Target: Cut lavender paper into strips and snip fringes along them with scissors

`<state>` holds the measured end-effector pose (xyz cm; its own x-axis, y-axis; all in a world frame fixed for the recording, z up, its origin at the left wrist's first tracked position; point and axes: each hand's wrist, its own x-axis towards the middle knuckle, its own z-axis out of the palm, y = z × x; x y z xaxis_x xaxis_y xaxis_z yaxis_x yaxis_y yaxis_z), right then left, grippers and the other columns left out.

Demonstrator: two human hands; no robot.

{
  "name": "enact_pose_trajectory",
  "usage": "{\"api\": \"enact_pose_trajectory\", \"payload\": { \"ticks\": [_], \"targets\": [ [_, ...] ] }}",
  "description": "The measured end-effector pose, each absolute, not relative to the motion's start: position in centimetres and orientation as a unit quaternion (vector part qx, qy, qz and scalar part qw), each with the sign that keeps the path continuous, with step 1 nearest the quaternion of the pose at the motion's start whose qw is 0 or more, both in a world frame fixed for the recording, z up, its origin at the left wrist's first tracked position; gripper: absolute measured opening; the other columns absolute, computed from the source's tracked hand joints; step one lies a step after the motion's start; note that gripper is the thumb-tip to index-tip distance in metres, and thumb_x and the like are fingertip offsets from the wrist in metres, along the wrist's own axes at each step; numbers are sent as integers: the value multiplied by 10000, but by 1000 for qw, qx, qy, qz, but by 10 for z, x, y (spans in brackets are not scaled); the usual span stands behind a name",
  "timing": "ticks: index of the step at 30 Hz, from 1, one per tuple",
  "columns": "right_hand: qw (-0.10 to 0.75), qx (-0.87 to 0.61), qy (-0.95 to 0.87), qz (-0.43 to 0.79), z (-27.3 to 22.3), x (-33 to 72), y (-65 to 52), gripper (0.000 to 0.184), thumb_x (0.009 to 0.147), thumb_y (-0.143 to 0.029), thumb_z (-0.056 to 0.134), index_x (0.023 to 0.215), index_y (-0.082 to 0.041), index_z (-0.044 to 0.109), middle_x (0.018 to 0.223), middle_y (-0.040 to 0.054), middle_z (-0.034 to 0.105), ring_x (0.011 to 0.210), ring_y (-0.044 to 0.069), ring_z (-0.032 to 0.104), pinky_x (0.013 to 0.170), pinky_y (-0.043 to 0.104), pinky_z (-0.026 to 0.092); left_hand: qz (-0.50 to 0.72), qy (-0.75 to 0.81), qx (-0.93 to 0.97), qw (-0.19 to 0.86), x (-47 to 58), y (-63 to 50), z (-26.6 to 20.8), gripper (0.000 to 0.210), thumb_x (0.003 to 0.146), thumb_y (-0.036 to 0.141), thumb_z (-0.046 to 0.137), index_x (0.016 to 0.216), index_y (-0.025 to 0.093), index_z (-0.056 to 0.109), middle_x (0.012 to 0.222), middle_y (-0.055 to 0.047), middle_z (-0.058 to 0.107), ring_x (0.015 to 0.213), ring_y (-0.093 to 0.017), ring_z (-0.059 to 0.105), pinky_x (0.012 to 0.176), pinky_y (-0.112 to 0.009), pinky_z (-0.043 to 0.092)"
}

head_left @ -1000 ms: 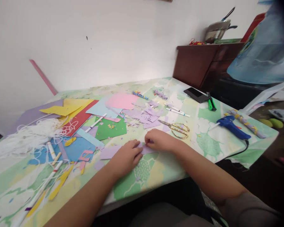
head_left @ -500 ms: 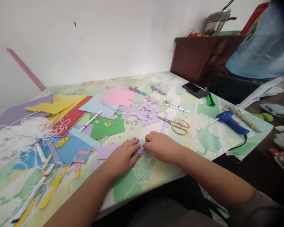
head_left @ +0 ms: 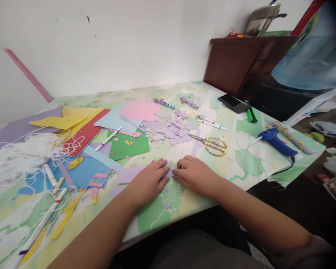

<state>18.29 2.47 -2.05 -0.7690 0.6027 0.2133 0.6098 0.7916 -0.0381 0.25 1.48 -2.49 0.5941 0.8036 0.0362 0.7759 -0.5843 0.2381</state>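
Note:
A strip of purple paper (head_left: pixel 127 174) lies on the table in front of me, partly covered by my hands. My left hand (head_left: pixel 149 182) rests flat across it, fingers stretched out and pressing it down. At the strip's right end, my right hand (head_left: pixel 197 175) has its fingers curled in and pinched at the paper's edge; the exact grip is partly hidden. Just beyond my right hand lie gold-handled scissors (head_left: pixel 215 145), with their blades pointing left. Fringed purple paper pieces (head_left: pixel 177 130) are scattered farther back.
Coloured sheets, including a green one (head_left: pixel 130 147), cover the left side beside a tangle of white string (head_left: pixel 25 158). Several markers lie about. At right are a blue glue gun (head_left: pixel 278 143), a phone (head_left: pixel 233 103) and a green cutter (head_left: pixel 251 115). A wall bounds the back.
The camera view has shifted slightly. My right fingers have adjusted a little at the paper's end, while my left hand keeps lying on the strip.

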Motion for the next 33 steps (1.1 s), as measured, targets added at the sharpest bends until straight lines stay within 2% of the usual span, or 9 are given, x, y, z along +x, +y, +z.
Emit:
{"api": "enact_pose_trajectory", "payload": {
  "ticks": [7,15,21,29,33],
  "targets": [
    [120,-327,-937,12,-19,183,21,296,798,-237,297,797,-144,577,699,66,493,713,151,385,653,295,298,64,435,893,91,3,13,-22,348,782,284,282,1082,206,439,1194,-78,394,1112,-179,302,928,-353,225],
    [170,-341,-921,80,-24,187,24,232,772,-247,370,830,-179,584,783,63,494,754,147,401,668,294,308,39,425,902,65,4,9,-19,377,774,300,292,1120,187,389,1210,-103,356,1128,-201,268,933,-374,211],
    [168,-346,-916,115,-25,188,30,212,721,-238,450,888,-159,551,797,60,509,778,158,418,690,300,317,36,428,901,64,5,8,-18,368,770,299,300,1107,193,402,1204,-102,359,1121,-203,273,926,-373,224],
    [168,-385,-901,106,-22,188,23,214,724,-274,435,866,-175,560,807,65,460,789,166,379,700,310,305,27,430,902,35,7,8,-20,399,765,296,298,1137,176,377,1203,-105,363,1119,-211,271,922,-372,222],
    [157,-394,-902,86,-20,186,18,252,747,-311,392,858,-163,563,807,76,444,793,174,361,708,324,291,21,432,901,24,9,7,-19,390,756,292,313,1128,201,387,1189,-102,387,1106,-227,294,908,-420,209]
  ]
}}
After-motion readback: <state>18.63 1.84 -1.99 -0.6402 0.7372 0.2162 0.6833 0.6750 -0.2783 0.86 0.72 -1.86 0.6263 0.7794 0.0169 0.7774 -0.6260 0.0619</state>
